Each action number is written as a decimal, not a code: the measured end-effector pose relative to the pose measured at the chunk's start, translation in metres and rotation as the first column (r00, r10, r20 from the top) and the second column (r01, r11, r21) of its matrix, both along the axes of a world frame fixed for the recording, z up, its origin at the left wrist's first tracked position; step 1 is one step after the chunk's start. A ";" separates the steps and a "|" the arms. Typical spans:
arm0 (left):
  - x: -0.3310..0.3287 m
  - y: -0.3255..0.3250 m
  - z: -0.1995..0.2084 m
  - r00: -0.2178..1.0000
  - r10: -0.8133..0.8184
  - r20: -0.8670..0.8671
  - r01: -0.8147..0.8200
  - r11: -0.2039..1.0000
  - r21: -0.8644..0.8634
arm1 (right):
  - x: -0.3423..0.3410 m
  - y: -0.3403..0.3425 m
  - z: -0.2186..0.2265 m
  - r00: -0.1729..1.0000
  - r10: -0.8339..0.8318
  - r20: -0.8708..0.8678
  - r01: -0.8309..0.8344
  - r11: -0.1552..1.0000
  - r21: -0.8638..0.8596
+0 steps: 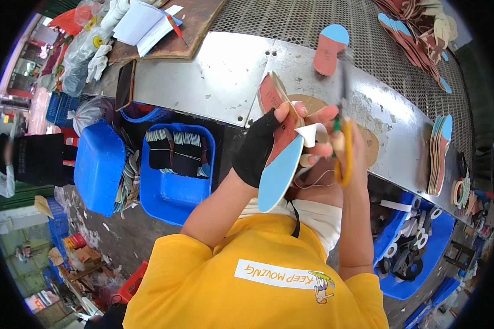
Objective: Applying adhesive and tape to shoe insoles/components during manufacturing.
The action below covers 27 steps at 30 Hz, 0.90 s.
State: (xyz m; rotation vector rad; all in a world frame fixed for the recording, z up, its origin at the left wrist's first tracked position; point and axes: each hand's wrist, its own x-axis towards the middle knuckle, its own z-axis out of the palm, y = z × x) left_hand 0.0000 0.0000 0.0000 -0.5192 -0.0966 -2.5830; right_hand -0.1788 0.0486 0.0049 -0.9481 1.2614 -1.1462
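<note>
My left hand point(256, 145), in a black fingerless glove, is closed around a shoe insole point(280, 174) with a red upper part and a light blue end. Its thumb presses on the red part. A white curled strip point(312, 133) stands out from the insole's right edge, among fingertips. My right hand point(357, 156) grips scissors with a yellow handle point(347, 159). Their blades point away from me and are smeared by motion, so I cannot tell how far apart they are. Beyond the hands, a separate red and blue insole point(326, 54) lies on the bench.
The metal bench point(197, 79) carries a phone point(125, 85), papers point(140, 24) and, at right, stacked insoles point(439, 153). Below left, a blue bin point(175, 194) holds dark bundled pieces. Another blue bin point(406, 285) at lower right contains tape rolls.
</note>
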 end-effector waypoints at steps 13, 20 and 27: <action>-0.009 -0.002 0.008 0.794 0.509 0.332 -0.546 0.837 0.025 | 0.015 0.070 0.004 0.973 0.134 -0.190 -0.133 0.991 0.016; -0.003 -0.011 -0.003 0.647 0.469 0.601 -0.435 0.875 -0.214 | 0.006 0.068 0.009 0.864 -0.049 -0.502 -0.002 0.995 -0.099; -0.010 -0.010 0.007 0.483 0.612 0.626 -0.381 0.791 -0.479 | -0.090 0.041 0.011 0.408 -0.187 -0.893 0.211 0.972 -0.107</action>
